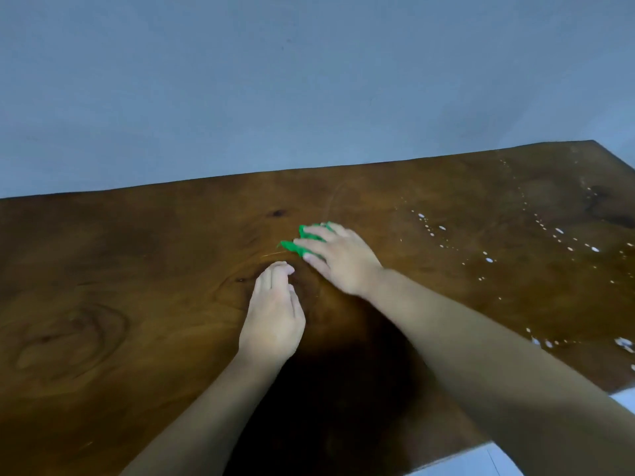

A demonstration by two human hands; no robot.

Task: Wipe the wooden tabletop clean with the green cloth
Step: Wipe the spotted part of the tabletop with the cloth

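Our two arms reach out over the wooden tabletop, w/ our right hand pressed flat, fingers spread, on the one green cloth near the middle, and our left hand just beside it, fingers loosely curled and holding nothing. We think we're approx. halfway: the left and middle look clean, but lots of white spots, too many to count, wait on the right side, well apart from the cloth.
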